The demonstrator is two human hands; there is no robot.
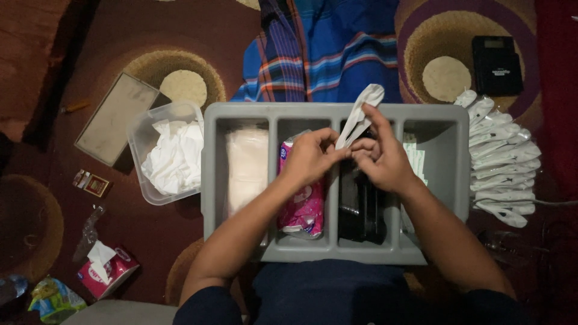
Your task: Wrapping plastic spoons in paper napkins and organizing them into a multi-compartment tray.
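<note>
So both hands are up over the grey tray [241,111], meeting above its third slot. Left hand [310,157] and right hand [379,159] are both pinched on a white wrapped spoon [360,115], which sticks up and tilts toward the far rim. Under them: white napkins [245,165] in slot one, a pink packet [304,207] in slot two, black cutlery [358,207] in slot three. A stack of wrapped spoons [503,159] lies just right of the tray, and a clear tub [165,150] of crumpled tissue sits just left.
</note>
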